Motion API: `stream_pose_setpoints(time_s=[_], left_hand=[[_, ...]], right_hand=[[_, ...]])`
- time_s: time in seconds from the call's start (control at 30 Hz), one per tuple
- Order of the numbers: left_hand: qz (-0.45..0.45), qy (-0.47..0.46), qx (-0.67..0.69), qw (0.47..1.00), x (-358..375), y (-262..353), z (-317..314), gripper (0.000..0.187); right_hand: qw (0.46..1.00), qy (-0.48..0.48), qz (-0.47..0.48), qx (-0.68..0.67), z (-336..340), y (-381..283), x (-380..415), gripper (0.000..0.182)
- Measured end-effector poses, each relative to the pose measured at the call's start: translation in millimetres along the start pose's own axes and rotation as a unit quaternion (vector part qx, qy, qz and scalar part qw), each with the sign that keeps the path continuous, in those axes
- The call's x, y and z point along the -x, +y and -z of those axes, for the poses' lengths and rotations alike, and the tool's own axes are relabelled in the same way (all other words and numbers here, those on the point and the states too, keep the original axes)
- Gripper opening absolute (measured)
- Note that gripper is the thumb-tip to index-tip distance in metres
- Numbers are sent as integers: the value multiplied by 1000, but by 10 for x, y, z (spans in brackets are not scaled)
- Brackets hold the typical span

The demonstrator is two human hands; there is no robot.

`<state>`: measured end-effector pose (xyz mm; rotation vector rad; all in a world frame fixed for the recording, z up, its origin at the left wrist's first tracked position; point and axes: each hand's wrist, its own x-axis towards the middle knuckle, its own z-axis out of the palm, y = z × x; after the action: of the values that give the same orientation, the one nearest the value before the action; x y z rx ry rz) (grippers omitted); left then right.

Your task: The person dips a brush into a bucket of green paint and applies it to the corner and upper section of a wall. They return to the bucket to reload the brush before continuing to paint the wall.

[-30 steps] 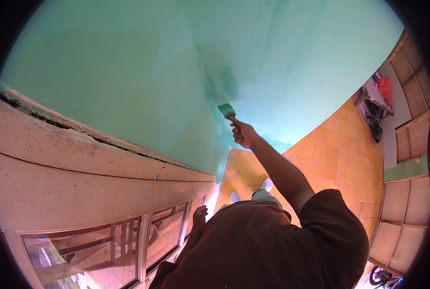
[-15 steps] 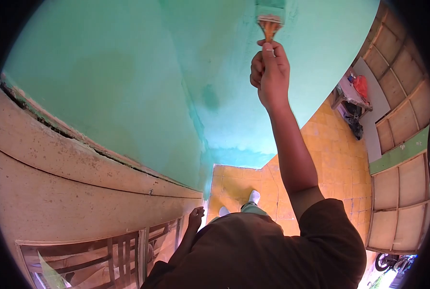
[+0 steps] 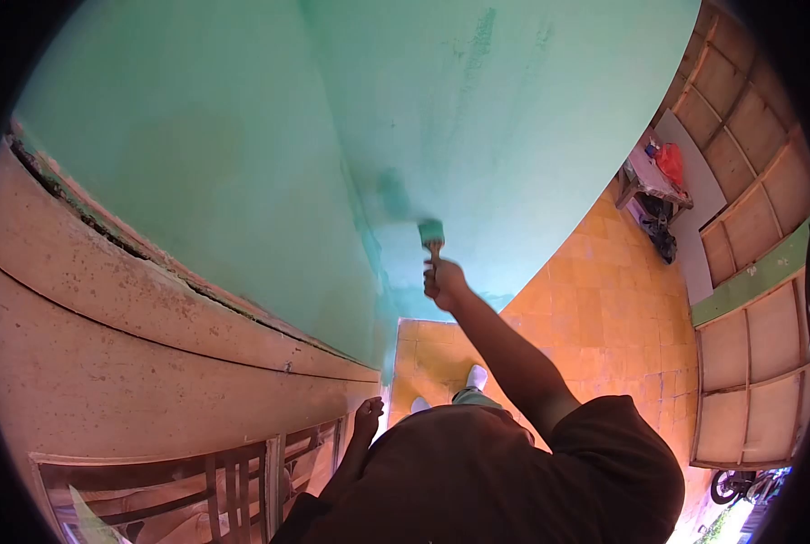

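A paintbrush (image 3: 431, 235) with green bristles is gripped by its handle in my right hand (image 3: 446, 285). The bristles point upward in the view and lie at the lower part of the turquoise-green wall (image 3: 505, 136), close to the inner corner. A darker, wet-looking green patch and dark streaks mark the wall above the brush. Down by my left side, my left hand (image 3: 368, 417) hangs near the wooden frame, its fingers curled in, with no object showing in them.
On the left runs a worn wooden frame (image 3: 151, 317) with a gap along its edge and glass panes below. Orange floor tiles (image 3: 586, 281) spread under my feet. To the right stand a small table (image 3: 650, 177) with a red bag (image 3: 670, 163) and a panelled wall (image 3: 750, 344).
My right hand has swept the paintbrush down and to the left, from high on the wall to near its lower corner. My left hand has hardly moved.
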<state>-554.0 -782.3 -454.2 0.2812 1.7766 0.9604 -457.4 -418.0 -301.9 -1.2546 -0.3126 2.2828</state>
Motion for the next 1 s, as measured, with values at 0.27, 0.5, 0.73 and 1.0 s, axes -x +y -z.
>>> stream_pose_setpoints(time_s=[0.27, 0.5, 0.73, 1.0], left_hand=[[12, -10, -18, 1000, -48, -67, -9, 30], [-46, -10, -27, 999, -72, -63, -8, 29], [-18, -11, -35, 999, -188, 4, 19, 34], [-7, -9, -6, 1000, -366, 92, -78, 29]], right_hand=[[947, -171, 267, 59, -1146, -1210, 1273, 28], [786, -21, 559, 263, -729, -992, 310, 29], [996, 15, 37, 75, 306, 99, 58, 23], [979, -148, 138, -10, -274, -1494, 1275, 25]])
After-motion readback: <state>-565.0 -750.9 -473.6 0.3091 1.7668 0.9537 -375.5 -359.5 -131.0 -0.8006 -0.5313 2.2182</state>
